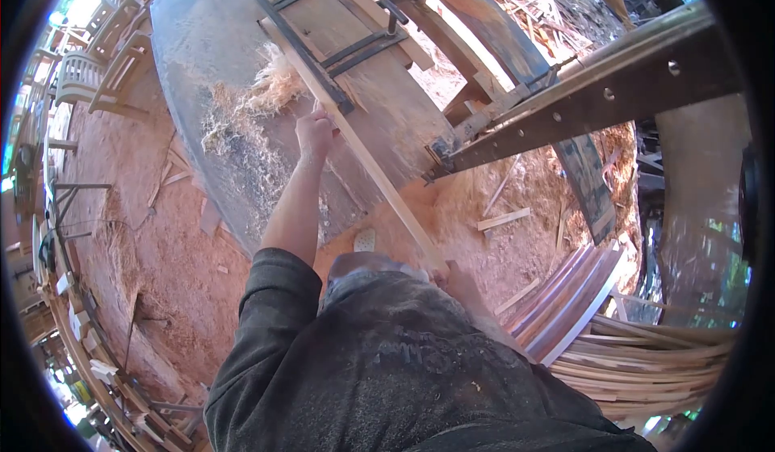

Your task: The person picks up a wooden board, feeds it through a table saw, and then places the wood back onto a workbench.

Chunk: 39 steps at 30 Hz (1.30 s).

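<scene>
Sawdust-strewn workbench (202,64), left hand (315,133) outstretched on wooden strip (363,157), right hand (442,273) gripping its near end

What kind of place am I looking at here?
Probably an outdoor woodworking yard: wood shavings heaped on a worktable, stacked curved wood strips, and the left hand steadying a long wooden slat.

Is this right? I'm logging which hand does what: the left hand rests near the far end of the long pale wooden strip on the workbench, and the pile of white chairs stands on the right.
Nearly. The head view shows the left hand on the long pale wooden strip over the workbench, but the white chairs stand on the left, not the right.
</scene>
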Motion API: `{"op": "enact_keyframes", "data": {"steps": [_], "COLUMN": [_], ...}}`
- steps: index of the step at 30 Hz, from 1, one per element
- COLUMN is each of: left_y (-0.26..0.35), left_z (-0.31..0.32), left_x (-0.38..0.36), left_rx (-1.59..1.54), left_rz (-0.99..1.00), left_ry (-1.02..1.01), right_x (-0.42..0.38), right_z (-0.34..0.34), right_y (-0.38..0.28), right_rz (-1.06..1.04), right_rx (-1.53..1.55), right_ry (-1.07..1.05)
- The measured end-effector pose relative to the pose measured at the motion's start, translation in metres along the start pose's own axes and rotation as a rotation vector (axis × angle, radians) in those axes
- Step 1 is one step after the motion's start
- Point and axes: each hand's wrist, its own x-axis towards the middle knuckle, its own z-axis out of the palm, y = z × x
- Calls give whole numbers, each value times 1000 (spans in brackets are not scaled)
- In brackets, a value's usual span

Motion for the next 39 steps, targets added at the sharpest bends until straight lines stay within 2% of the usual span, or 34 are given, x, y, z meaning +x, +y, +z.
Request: {"op": "enact_keyframes", "data": {"steps": [4, 9, 10, 11, 13, 15, 18, 20, 25, 28, 30, 33, 36, 39], "left_y": [20, -14, -7, -3, 20, -19, -38, -44, 32, 3, 3, 7, 23, 30], "left_z": [0, 1, 4, 3, 8, 22, 28, 28, 9, 12, 8, 2, -4, -7], "left_x": [14, 34, 18, -3, -69, -97, -89, -71, -68, -42, -30, -11, 10, 35], "left_rx": [92, 122, 135, 272, 295, 361, 152, 146, 197, 207, 265, 261, 288, 277], "left_rz": [-30, 155, 206, 84, 3, 54, 114, 110, -146, 7, 69, 121, 135, 172], "left_ry": [128, 200, 218, 111, 15, 57, 103, 117, 13, 123, 111, 129, 154, 196], "right_x": [14, 17, 18, 20, 27, 34, 46, 50, 68, 76, 89, 103, 136, 140], "right_z": [-2, -18, -20, -22, -24, -24, -24, -24, -19, -21, -17, -15, -9, -23], "right_y": [-26, -68, -74, -80, -90, -98, -114, -126, -144, -156, -158, -168, -180, -221], "right_rz": [-28, -56, -56, -55, -56, -54, -108, -145, -124, -184, -197, -416, -367, -400], "right_rx": [-35, -18, -18, -18, -27, -44, -36, -71, -81, -83, -122, -194, -220, -233], "right_ry": [38, 74, 69, 64, 59, 56, 115, 149, 189, 190, 169, 316, 302, 300]}}
